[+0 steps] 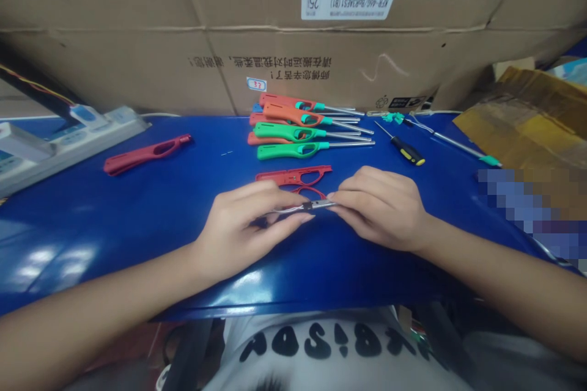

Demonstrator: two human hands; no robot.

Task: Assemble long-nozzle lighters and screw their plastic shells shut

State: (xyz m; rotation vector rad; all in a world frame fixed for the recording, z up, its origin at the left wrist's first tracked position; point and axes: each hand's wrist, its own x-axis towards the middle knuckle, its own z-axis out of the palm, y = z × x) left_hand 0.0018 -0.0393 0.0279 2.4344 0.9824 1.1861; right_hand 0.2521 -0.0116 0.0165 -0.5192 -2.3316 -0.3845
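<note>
Between my two hands is a small metal and black part (317, 204) with thin wires trailing to the left. My left hand (257, 220) pinches its wired end, thumb and fingers around the black piece. The fingertips of my right hand (380, 204) close on the metal end. Just beyond the hands lie red plastic shell pieces (291, 177), one with a loop handle partly hidden by my left fingers. Farther back, several green and orange lighters (287, 151) with metal tubes are piled side by side.
A red shell (147, 154) lies at the left near a white power strip (73, 149). Right of the lighters are a black-and-yellow screwdriver (406, 151) and a metal rod with green pieces (465, 146). A big cardboard box (151, 73) stands along the back of the blue table (151, 214).
</note>
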